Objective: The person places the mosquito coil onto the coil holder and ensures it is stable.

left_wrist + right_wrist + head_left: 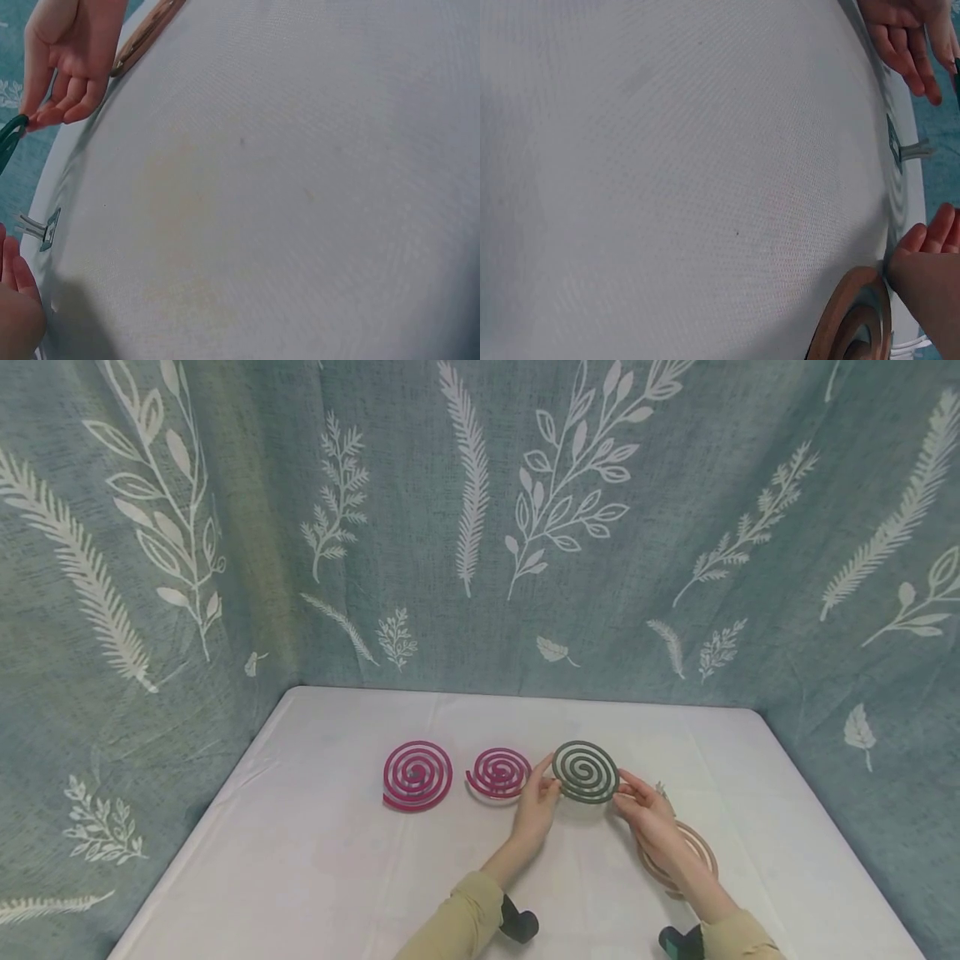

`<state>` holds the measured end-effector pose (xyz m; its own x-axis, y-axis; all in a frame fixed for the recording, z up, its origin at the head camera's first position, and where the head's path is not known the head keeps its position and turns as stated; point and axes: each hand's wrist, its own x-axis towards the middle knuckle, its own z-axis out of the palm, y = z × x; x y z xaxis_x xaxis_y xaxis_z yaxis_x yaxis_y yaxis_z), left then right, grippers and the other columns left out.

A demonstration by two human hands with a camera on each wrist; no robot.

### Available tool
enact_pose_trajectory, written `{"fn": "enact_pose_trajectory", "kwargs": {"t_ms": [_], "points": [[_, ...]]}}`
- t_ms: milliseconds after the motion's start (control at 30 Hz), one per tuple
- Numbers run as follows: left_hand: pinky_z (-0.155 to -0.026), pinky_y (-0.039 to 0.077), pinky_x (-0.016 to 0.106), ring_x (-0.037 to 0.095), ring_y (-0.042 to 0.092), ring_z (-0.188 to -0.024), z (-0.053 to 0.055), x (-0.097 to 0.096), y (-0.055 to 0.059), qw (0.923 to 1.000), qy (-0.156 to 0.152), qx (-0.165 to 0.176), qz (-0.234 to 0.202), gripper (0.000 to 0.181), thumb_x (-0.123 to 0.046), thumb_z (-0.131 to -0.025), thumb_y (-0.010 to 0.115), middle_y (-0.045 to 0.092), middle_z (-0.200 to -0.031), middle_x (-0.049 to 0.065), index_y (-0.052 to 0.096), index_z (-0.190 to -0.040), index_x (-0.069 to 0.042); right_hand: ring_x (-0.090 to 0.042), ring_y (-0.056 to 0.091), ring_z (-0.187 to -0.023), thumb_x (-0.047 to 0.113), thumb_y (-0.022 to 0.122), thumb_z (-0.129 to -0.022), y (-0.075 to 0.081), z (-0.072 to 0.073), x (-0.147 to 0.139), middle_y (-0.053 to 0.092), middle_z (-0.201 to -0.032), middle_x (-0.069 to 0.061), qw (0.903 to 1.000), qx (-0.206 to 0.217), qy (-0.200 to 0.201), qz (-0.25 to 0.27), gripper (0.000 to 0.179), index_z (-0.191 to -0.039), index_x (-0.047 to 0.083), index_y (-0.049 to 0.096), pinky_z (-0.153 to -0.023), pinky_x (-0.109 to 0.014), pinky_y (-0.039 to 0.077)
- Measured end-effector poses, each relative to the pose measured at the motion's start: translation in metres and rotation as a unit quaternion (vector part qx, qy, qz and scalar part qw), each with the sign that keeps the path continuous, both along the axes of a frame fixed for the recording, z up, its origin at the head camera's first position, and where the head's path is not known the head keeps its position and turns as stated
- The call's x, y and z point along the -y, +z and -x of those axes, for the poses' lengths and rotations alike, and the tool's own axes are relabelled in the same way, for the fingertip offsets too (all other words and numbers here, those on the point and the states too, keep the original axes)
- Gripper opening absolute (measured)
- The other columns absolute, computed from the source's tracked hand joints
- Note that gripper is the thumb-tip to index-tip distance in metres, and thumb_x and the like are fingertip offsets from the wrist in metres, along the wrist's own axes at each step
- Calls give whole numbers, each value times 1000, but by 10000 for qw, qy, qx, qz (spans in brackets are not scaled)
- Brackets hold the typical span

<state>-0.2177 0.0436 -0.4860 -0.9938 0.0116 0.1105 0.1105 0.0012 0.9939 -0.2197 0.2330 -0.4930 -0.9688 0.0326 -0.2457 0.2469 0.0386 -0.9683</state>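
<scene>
Between my two hands a dark green mosquito coil (586, 772) is held up above the table, tilted with its flat face toward the head camera. My left hand (536, 810) pinches its left edge, and my right hand (651, 818) pinches the right edge. Two magenta mosquito coils stand to the left: one (417, 777) farther off, the other (498, 774) close beside my left hand. Under my right forearm is a brown mosquito coil (703, 845), partly hidden. The left wrist view catches only a sliver of the green coil (9, 139).
A small metal clip (49, 229) stands on the white table (300, 843), below and between the hands. Another small object (663, 790) shows just behind my right hand. A patterned blue-green curtain (420, 527) encloses the back and sides.
</scene>
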Motion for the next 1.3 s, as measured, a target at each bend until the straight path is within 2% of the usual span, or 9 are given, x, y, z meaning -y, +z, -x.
{"fn": "enact_pose_trajectory", "kwargs": {"t_ms": [133,267,433,733,1100,1300], "points": [[-74,49,20,28,61,-87,10,-3,-24,9996,-4,178,214,47,-3,-93,52,60,-94,17,44,-140,-7,2,50,-89,3,49,-95,-4,-1,0,44,-110,3,10000,27,51,31,56,-147,4,27,-81,-15,47],[-75,50,22,22,61,-87,10,-2,-28,9992,-37,270,307,47,-6,-94,52,60,-93,13,44,-140,-9,1,50,-91,4,48,-96,-7,-1,0,44,-111,2,10000,56,71,1,56,-148,5,27,-83,-15,47],[-73,48,20,21,60,-86,9,-2,-30,9991,-22,315,271,47,-5,-94,52,60,-92,13,44,-140,-10,0,50,-91,4,49,-95,-8,-1,1,45,-109,3,9999,122,-3,-1,56,-147,6,28,-82,-14,46],[-70,45,20,7,51,-77,12,-3,-29,9980,113,337,528,47,-5,-94,51,57,-90,9,44,-140,-10,-1,49,-92,3,50,-94,-8,3,5,45,-108,2,9997,141,-105,139,58,-147,5,28,-82,-13,47],[-70,45,22,10,51,-77,14,-3,-28,9969,260,349,662,45,-4,-94,52,58,-90,10,46,-138,-8,-1,46,-92,0,49,-95,-6,5,8,42,-108,1,9996,125,-100,249,58,-147,1,26,-81,-11,45],[-69,45,21,9,51,-77,14,-4,-28,9960,310,357,758,45,-4,-94,51,59,-90,11,46,-138,-8,-3,45,-94,3,49,-95,-6,5,8,41,-111,-1,9997,209,-84,46,57,-147,2,26,-80,-12,45]]}}
